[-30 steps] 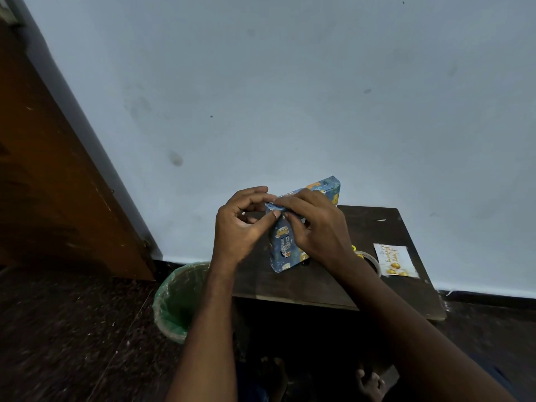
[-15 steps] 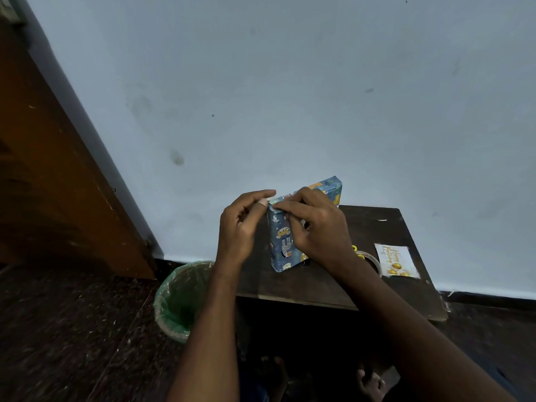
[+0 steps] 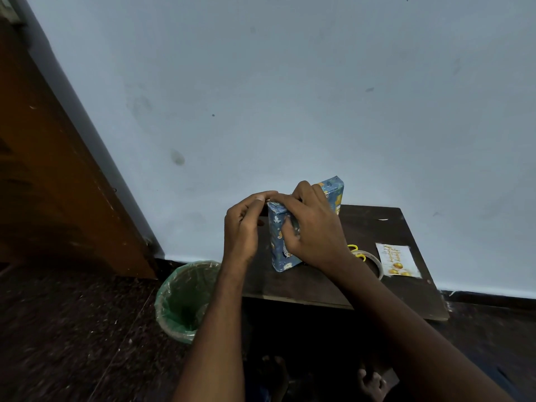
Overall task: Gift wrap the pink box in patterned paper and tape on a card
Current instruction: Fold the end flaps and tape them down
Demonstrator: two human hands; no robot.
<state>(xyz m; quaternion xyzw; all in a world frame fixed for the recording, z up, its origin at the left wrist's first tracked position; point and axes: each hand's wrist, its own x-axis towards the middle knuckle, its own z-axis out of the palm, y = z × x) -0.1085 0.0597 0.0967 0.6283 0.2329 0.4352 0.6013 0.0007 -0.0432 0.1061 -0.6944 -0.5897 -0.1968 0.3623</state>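
Observation:
The box [image 3: 278,242], fully covered in blue patterned paper, stands on edge on the dark wooden table [image 3: 406,294]. My right hand [image 3: 313,227] lies over its near end, fingers curled round the folded paper flap. My left hand [image 3: 243,224] is at the box's top left corner, its fingertips pinching the paper edge there. A white birthday card [image 3: 398,260] with gold print lies flat on the table to the right. A roll of clear tape [image 3: 374,261] sits between the card and my right wrist.
A bin with a green liner [image 3: 185,300] stands on the floor left of the table. A yellow loop [image 3: 355,250] lies by the tape roll. A pale wall backs the table; a wooden door [image 3: 58,169] is at the left.
My left hand's fingers have curled in from a straighter pose and now pinch the top corner. My right hand has shifted slightly down over the end flap.

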